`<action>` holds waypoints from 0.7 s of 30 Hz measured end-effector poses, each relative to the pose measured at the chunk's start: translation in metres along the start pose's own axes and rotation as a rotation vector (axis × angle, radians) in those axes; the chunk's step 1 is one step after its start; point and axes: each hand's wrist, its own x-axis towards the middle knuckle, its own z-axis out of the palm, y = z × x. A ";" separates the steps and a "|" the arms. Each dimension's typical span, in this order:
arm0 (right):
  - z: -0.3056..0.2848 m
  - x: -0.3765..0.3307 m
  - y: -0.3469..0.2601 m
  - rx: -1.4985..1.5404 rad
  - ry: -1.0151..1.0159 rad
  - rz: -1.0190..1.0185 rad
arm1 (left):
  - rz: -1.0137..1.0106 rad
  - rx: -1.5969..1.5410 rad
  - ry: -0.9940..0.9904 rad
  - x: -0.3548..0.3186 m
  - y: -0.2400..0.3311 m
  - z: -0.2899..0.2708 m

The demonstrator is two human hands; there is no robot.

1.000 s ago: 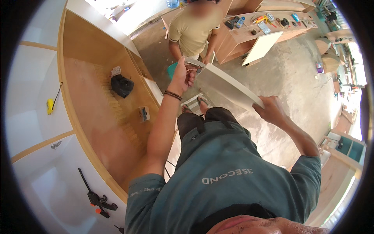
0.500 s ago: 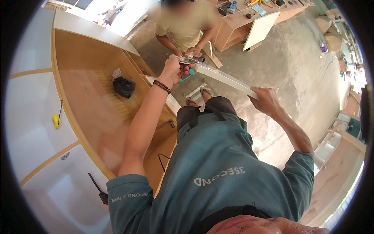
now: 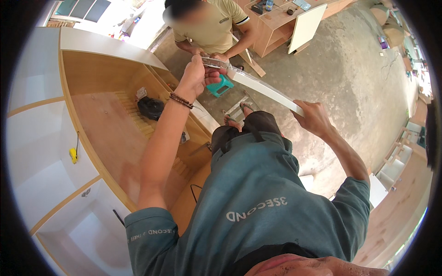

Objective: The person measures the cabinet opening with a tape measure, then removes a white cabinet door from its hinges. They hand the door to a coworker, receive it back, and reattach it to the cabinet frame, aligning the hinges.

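A long white bar (image 3: 267,89), partly covered in clear plastic, slants down from left to right in front of me. My right hand (image 3: 315,117) is closed around its lower right end. My left hand (image 3: 195,76) grips the thin metal fitting (image 3: 214,63) at the upper left end, thumb on top and fingers curled below. Facing me, a person in a beige shirt (image 3: 212,30) has both hands (image 3: 220,56) beside that metal end. Whether those hands touch it, I cannot tell.
A wooden cabinet with white compartments (image 3: 34,147) lies along my left. Inside it are a black bag (image 3: 151,108) and a yellow-handled tool (image 3: 73,155). Beyond the bar stands a teal stool (image 3: 220,85). A workbench (image 3: 281,25) and a cream panel (image 3: 307,28) are at the back.
My left hand and the metal end have shifted slightly up and left. The person opposite shows more of the torso, and more of the teal stool is visible. Both my grips stay.
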 end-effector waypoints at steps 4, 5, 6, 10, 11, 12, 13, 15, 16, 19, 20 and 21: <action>-0.002 -0.005 0.003 0.029 0.030 -0.004 | 0.016 -0.031 -0.053 -0.007 0.003 0.001; -0.005 -0.004 0.003 0.036 0.023 0.002 | 0.010 -0.057 -0.073 -0.011 0.005 0.003; -0.008 -0.005 0.001 0.044 0.025 0.012 | 0.003 -0.083 -0.094 -0.018 0.006 0.006; -0.013 -0.012 -0.006 0.072 0.046 0.019 | 0.108 -0.060 0.009 -0.013 -0.018 -0.003; -0.014 -0.015 -0.007 0.079 0.046 0.018 | 0.227 0.004 0.135 -0.015 -0.021 0.010; -0.016 -0.015 -0.009 0.069 0.036 0.010 | 0.397 -0.105 0.090 -0.010 -0.026 0.014; -0.018 -0.016 -0.011 0.060 0.027 0.004 | 0.566 -0.213 0.042 0.001 -0.036 0.014; -0.023 -0.018 -0.014 0.055 0.015 0.000 | 0.728 -0.483 -0.164 0.013 -0.051 0.018; -0.026 -0.019 -0.015 0.064 0.017 0.001 | 0.721 -0.636 -0.322 0.016 -0.056 0.020; -0.032 -0.023 -0.022 0.089 0.062 0.024 | 0.745 -0.858 -0.602 0.018 -0.059 0.035; -0.033 -0.025 -0.024 0.097 0.080 0.034 | 0.765 -0.894 -0.659 0.016 -0.058 0.039; -0.035 -0.026 -0.027 0.099 0.082 0.052 | 0.753 -0.902 -0.660 0.015 -0.055 0.041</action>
